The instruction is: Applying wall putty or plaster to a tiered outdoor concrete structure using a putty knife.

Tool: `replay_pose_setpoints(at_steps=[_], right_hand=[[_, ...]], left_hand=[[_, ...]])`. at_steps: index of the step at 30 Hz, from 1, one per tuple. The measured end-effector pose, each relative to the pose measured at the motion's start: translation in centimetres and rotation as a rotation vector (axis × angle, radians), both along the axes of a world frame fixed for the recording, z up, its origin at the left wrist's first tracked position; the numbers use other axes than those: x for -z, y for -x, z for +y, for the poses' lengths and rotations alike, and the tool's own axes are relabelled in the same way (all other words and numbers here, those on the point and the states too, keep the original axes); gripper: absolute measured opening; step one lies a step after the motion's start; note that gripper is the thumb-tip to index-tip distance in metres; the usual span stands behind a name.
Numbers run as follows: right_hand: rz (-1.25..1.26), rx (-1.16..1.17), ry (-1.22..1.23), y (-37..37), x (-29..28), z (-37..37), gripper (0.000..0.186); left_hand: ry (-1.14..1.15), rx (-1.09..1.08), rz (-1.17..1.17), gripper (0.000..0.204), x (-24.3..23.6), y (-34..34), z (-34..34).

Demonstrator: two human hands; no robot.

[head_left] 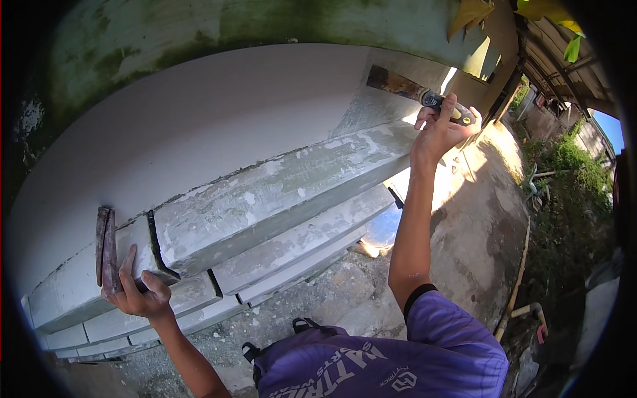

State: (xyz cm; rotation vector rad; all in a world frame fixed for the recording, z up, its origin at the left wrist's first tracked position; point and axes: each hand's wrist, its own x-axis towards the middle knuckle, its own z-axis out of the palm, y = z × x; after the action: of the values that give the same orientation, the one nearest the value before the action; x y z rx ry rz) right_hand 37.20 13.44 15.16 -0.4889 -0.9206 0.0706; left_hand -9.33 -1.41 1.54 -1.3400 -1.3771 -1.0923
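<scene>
My right hand [441, 132] grips the handle of a scraper [395, 85], its wide rusty blade pointing left against the plastered wall [219, 119]. At the lower left, my left hand [142, 292] holds a narrow, dark reddish, flat tool [106, 242] upright beside the wall; what kind it is I cannot make out. That hand is at a pale, patchily coated ledge [285, 199], which runs along the wall's foot between both hands, with lower tiers below it. A dark-edged gap cuts the ledge just right of my left hand.
A mossy green band [199, 26] curves above the plaster. A mottled concrete path [484, 245] runs along the right, with pipes [524, 308] and weeds [567, 179] beside it. A sheet roof [557, 60] on dark beams and some yellow-green leaves [471, 13] show at upper right.
</scene>
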Motion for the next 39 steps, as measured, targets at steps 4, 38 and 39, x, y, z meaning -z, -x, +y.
replay_pose_setpoints(at_steps=[4,38,39], right_hand=[[0.109,0.017,0.016,1.6,0.2,-0.3,0.052],[0.404,-0.178,0.051,-1.3,3.8,-2.6,0.05],[0.497,-0.306,0.009,-5.3,5.0,-2.1,0.051]], left_hand=[[-0.014,0.007,0.005,0.036,-0.1,0.1,0.0],[0.117,0.128,-0.002,0.032,-0.9,0.2,-1.4],[0.122,0.166,-0.013,0.032,-1.2,-0.3,-1.3]])
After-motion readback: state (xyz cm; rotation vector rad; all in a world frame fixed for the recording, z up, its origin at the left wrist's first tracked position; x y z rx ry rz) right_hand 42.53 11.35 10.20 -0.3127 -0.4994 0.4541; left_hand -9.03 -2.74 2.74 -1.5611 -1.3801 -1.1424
